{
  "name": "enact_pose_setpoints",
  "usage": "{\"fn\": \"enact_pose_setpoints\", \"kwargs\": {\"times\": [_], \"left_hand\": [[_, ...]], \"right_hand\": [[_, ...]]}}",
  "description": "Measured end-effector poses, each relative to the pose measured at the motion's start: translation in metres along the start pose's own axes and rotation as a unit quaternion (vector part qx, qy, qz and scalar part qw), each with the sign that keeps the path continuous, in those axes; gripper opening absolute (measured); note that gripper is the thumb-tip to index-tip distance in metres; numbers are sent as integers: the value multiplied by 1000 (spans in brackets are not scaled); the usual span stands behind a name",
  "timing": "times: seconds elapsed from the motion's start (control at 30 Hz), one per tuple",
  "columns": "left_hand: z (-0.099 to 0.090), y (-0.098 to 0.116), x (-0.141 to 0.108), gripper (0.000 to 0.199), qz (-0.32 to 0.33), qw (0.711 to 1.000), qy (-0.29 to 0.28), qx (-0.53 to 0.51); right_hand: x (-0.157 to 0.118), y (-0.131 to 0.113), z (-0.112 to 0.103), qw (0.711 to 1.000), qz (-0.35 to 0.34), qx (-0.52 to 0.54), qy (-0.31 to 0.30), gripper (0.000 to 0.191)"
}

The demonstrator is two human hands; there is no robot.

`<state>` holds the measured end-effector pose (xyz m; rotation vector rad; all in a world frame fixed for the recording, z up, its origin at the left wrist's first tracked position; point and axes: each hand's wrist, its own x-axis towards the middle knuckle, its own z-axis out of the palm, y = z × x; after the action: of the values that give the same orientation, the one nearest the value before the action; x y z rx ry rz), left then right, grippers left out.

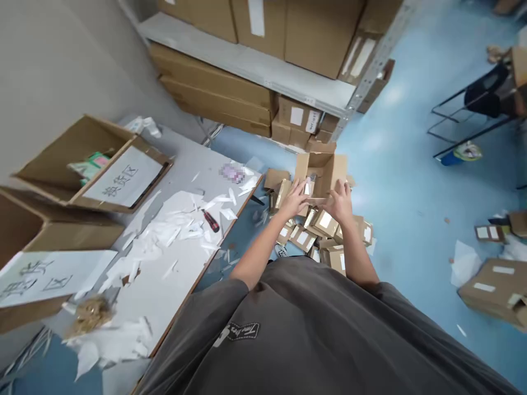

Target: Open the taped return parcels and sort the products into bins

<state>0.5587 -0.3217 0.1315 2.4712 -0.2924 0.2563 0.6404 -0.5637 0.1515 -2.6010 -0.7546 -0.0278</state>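
An open cardboard box point(328, 176) is held out in front of me with its flaps spread. My left hand point(293, 201) grips its near left side, and my right hand point(340, 203) grips the near right side. Inside, by my left fingertips, is a small whitish item point(308, 186) too blurred to name. Under the box, several small cardboard cartons point(302, 237) with white labels lie heaped on the floor around my shoe point(281, 250).
To the left, a white table point(158, 310) carries paper scraps point(154, 241), a red-and-black cutter point(211, 220) and labelled open boxes point(123, 178). A metal shelf point(247, 60) full of cartons stands ahead. A chair point(465, 104) and a large carton point(489, 285) are at right.
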Motion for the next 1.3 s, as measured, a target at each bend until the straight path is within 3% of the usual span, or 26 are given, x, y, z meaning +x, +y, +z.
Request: {"fn": "enact_pose_setpoints", "kwargs": {"times": [0.07, 0.13, 0.23, 0.33, 0.43, 0.57, 0.7, 0.8, 0.9, 1.0, 1.17, 1.3], "left_hand": [[25, 15, 30, 63, 20, 999, -32, -5], [38, 25, 44, 79, 21, 999, -41, -4], [39, 26, 41, 73, -9, 999, -35, -10], [22, 13, 21, 71, -79, 997, -12, -7], [-7, -4, -11, 75, -160, 987, 23, 21], [-55, -23, -79, 78, -275, 956, 70, 70], [-102, -20, -185, 78, -412, 899, 111, 100], [-128, 7, -279, 75, -511, 831, 177, 129], [-138, 55, -370, 75, -598, 745, 246, 163], [-127, 117, -451, 76, -666, 652, 311, 185], [-72, 228, -569, 80, -756, 495, 393, 170], [-18, 308, -651, 89, -799, 386, 434, 154]], "right_hand": [[-11, 37, -12, 998, 62, 5, 15, 76], [-17, 65, -19, 994, 100, 25, 36, 76], [-12, 84, -20, 991, 96, 59, 72, 71], [8, 75, -9, 994, 46, 78, 69, 67], [37, 39, 13, 994, -32, 102, 32, 67], [76, -35, 51, 978, -159, 128, -38, 65], [96, -133, 89, 939, -286, 152, -120, 72], [90, -218, 115, 892, -384, 171, -167, 76], [59, -309, 138, 830, -483, 188, -206, 76], [2, -396, 158, 752, -578, 200, -246, 76], [-148, -514, 173, 605, -701, 212, -312, 80], [-281, -570, 169, 509, -759, 194, -357, 88]]}}
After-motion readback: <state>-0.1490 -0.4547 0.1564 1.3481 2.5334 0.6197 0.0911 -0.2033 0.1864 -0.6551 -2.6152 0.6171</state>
